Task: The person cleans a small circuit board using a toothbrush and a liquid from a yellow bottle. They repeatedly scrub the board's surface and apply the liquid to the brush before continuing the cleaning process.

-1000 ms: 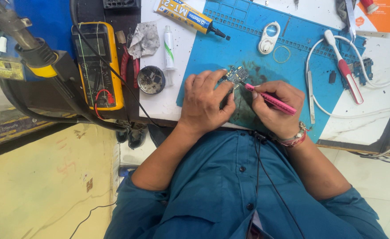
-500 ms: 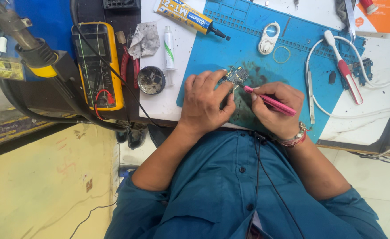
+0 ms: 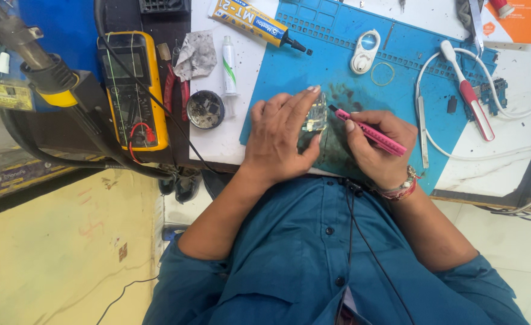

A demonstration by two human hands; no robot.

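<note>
My left hand presses down on a small circuit board that lies on the blue work mat; its fingers cover most of the board. My right hand grips a pink pen-shaped tool, held like a pencil. The tool's dark tip rests at the board's right edge. A beaded bracelet sits on my right wrist.
A yellow multimeter with leads lies at the left. A round tin, a small white tube and a yellow glue tube are nearby. White cables, a red-and-white tool and tweezers lie at the right.
The pink tool's tip has shifted slightly along the board's edge. My left hand stays pressed on the board.
</note>
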